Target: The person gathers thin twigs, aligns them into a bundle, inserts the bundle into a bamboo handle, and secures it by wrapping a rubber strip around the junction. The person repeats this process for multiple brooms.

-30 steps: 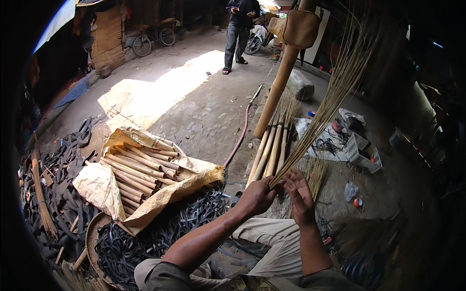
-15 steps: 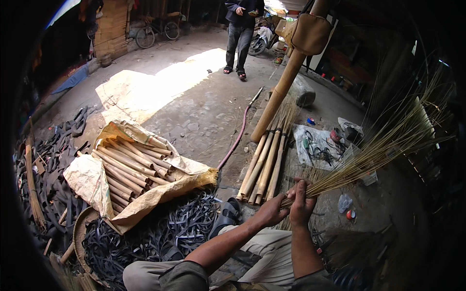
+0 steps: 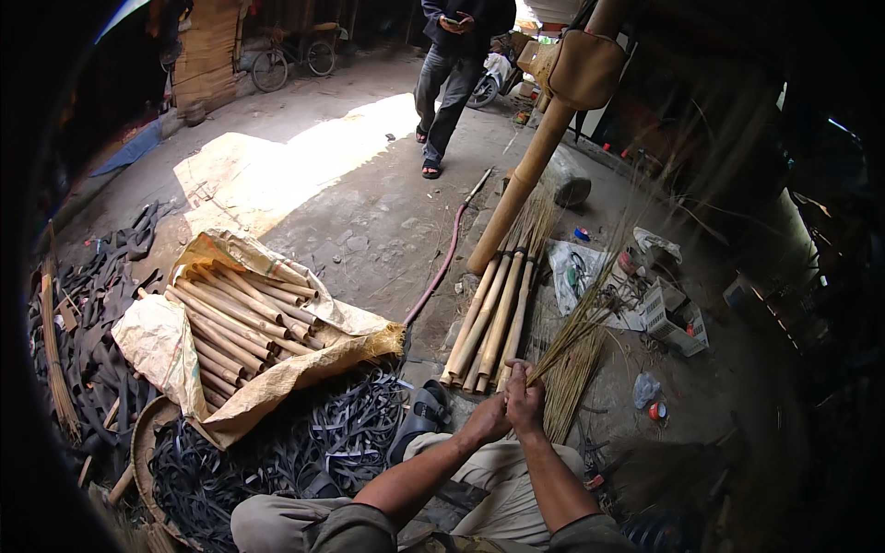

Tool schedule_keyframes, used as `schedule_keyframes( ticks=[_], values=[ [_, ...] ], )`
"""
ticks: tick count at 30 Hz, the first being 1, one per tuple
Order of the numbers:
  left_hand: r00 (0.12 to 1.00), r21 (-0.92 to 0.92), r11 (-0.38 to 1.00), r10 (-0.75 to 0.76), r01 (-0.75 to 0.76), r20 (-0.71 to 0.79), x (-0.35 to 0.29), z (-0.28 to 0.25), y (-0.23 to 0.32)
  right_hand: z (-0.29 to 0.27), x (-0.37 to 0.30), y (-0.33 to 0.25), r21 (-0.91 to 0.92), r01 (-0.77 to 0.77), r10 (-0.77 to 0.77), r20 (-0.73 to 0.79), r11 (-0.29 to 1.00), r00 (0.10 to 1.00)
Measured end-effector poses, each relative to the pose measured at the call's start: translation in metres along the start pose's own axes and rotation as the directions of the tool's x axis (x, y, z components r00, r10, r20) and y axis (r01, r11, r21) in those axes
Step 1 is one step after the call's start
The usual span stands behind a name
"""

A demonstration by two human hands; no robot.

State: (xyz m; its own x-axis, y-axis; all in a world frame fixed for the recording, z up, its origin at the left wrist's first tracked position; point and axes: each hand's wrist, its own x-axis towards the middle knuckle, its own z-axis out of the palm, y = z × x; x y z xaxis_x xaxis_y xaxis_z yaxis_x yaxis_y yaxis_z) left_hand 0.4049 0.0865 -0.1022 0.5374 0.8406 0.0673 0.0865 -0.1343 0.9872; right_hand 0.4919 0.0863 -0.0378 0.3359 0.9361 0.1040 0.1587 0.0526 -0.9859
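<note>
Left hand (image 3: 489, 419) and right hand (image 3: 526, 403) are clamped together around the lower end of the thin stick bundle (image 3: 563, 340), held beside the bamboo poles (image 3: 496, 318); it could be splayed if either grip is loosened.

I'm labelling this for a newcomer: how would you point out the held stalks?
Find the leaning bamboo pole, then look below its foot to the right hand. Thin stalks fan from it toward upper right; unlike the bundle lying alongside, they're hand-held.

This is a workshop, with sacked poles (image 3: 241, 318) and heaped black strips (image 3: 309, 429).
</note>
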Motion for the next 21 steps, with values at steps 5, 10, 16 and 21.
schedule_keyframes(
  ticks=[5, 10, 16, 21],
  values=[
    [0.998, -0.045, 0.997, -0.062, 0.061, -0.011, -0.012, 0.0, -0.023, 0.008, -0.014, -0.058, 0.14, 0.083, -0.108, 0.177, 0.987, 0.978],
    [0.884, -0.063, 0.977, 0.158, -0.205, -0.439, -0.016, -0.041, 0.005, 0.037, -0.019, -0.089, -0.12, 0.518, -0.403, 0.491, 0.847, 0.772],
    [0.798, -0.769, 0.563, -0.29, -0.304, -0.528, -0.047, -0.147, 0.079, 0.026, -0.045, -0.043, -0.552, 0.542, -0.167, 0.586, 0.633, 0.793],
    [0.778, -0.744, 0.485, -0.184, -0.46, -0.601, -0.075, -0.157, 0.107, 0.039, -0.054, -0.051, -0.632, 0.405, 0.011, 0.548, 0.66, 0.837]
  ],
)
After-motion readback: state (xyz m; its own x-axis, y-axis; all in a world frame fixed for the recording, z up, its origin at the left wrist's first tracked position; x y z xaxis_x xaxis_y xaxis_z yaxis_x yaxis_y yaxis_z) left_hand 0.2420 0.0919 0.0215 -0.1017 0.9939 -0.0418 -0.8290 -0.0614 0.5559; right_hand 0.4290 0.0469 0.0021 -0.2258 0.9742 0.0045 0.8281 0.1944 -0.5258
